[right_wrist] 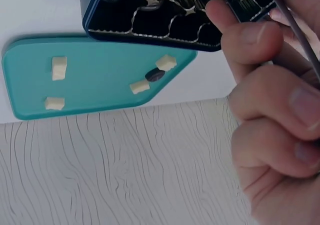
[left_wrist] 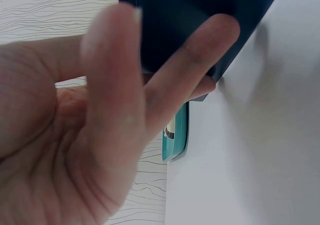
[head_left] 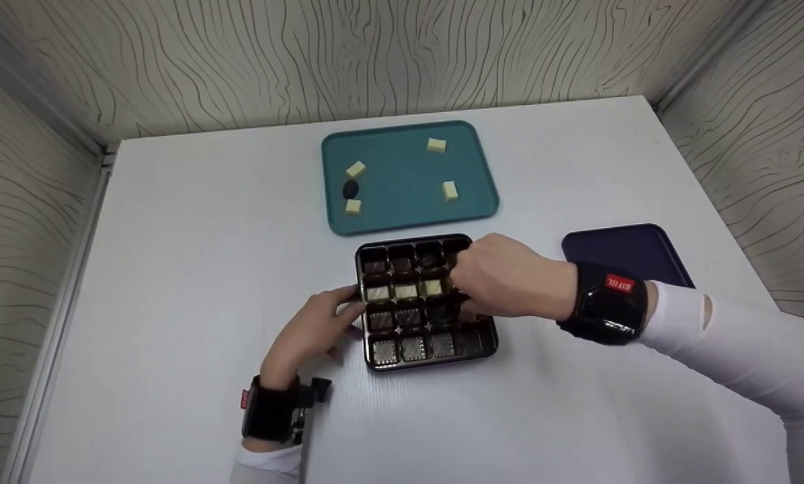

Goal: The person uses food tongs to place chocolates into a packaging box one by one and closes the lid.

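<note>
Right grip (head_left: 503,277): curled round thin dark tool (right_wrist: 300,33), over right side of box (head_left: 431,363) | left grip (head_left: 318,326): fingers loosely extended, touching box to its right | pieces (head_left: 406,292): in box, left of right grip | teal tray (head_left: 402,175): beyond both grips, four pale blocks (head_left: 450,191), one dark oval (head_left: 351,189) | purple tray (head_left: 627,249): right of right grip

One teal tray (head_left: 402,185) with four pale blocks (head_left: 450,191) and one dark oval (head_left: 351,189) lies upper centre; one black box (head_left: 435,361), centre; one purple tray (head_left: 624,254), right.
</note>
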A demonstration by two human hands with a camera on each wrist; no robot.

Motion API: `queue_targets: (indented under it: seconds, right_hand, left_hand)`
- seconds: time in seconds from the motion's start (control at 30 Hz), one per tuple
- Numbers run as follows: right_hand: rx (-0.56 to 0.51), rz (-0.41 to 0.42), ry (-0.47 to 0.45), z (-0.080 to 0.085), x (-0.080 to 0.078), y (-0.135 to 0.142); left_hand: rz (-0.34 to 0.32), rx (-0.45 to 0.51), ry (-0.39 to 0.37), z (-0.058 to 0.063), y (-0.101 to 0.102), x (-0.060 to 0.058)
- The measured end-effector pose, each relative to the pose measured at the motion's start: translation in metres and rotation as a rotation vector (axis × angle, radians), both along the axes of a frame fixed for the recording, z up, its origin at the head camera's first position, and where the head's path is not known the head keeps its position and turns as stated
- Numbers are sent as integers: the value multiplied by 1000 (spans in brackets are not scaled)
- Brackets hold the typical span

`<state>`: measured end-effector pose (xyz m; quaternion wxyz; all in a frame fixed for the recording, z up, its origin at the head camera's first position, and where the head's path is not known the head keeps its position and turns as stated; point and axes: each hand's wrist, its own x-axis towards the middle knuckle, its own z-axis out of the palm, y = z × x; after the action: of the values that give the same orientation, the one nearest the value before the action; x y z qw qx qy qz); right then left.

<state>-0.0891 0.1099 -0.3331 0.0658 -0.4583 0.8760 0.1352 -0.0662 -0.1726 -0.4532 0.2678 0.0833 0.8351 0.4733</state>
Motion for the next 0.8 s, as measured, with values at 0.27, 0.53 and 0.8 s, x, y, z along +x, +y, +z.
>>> queue_targets:
  seconds: [0.27, 0.53, 0.8]
  right_hand:
    - [-108, -98, -27, 22, -12, 26]
    - [-284, -251, 8, 5, -39, 37]
    - [-403, -323, 69, -21, -79, 28]
  left_hand:
    - [0, 2, -2, 0, 0, 0]
    - [13, 16, -20, -1, 0, 0]
    - [8, 9, 3, 0, 1, 0]
